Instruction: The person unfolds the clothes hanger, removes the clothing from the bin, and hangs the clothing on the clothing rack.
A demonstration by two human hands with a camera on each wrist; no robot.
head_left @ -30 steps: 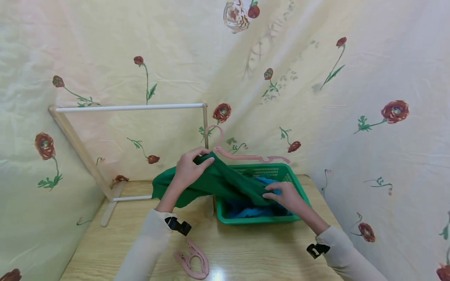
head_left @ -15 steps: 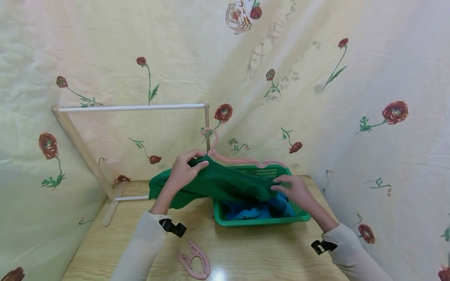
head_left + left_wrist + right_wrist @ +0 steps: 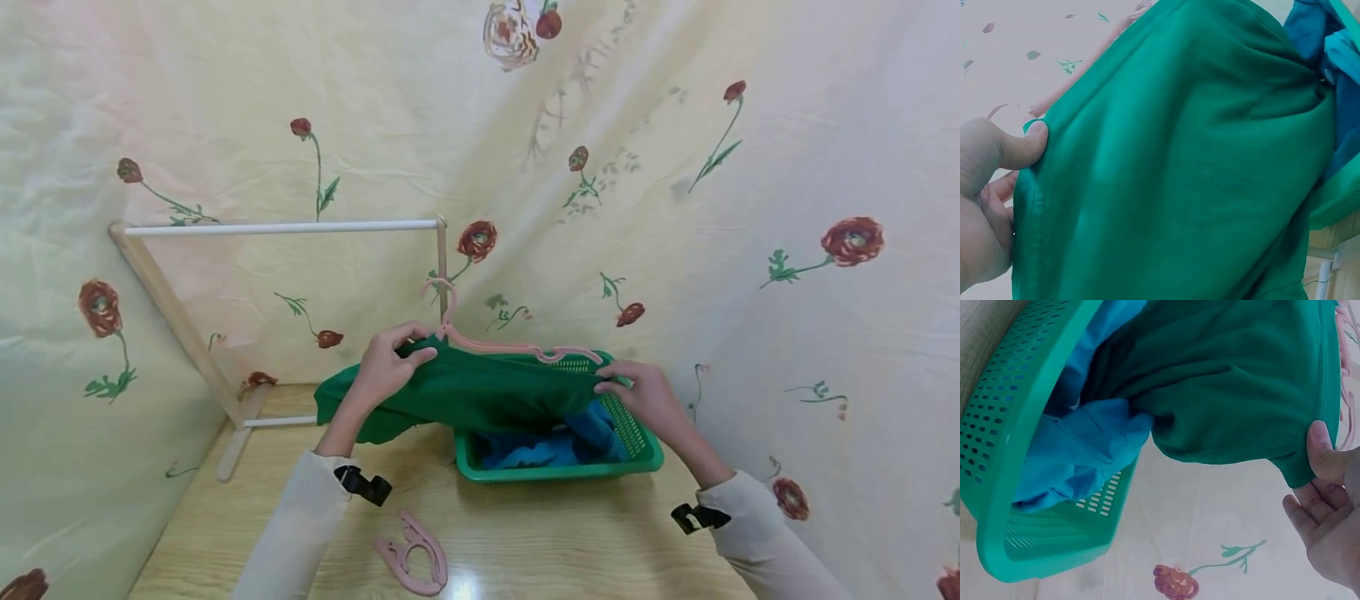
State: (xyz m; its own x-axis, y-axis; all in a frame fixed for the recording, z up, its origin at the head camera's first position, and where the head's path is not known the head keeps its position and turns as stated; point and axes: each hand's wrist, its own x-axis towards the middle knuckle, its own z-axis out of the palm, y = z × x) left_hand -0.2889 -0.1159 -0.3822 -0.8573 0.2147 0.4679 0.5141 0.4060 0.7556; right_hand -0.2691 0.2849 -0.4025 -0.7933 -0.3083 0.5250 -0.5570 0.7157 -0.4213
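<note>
A green garment (image 3: 480,392) is stretched between my two hands, partly over the basket. My left hand (image 3: 393,360) pinches its upper edge between thumb and fingers, right by the neck of a pink clothes hanger (image 3: 495,342). That hanger lies along the garment's top edge, its hook up and one arm reaching right; its other arm is hidden. Over the basket's right side, my right hand (image 3: 641,396) pinches the garment's right corner. In the right wrist view its thumb lies on the hemmed edge (image 3: 1324,412), fingers behind the cloth.
A green basket (image 3: 555,477) with blue clothes (image 3: 540,452) stands beneath the garment. A folded pink hanger (image 3: 416,567) lies on the wooden table (image 3: 525,542) in front. To the left stands a rack with a white bar (image 3: 285,227). Flowered cloth (image 3: 675,275) surrounds the table.
My right hand has moved right and slightly up, drawing the garment's corner along the hanger arm. My left hand and the hanger have shifted a little left and down.
</note>
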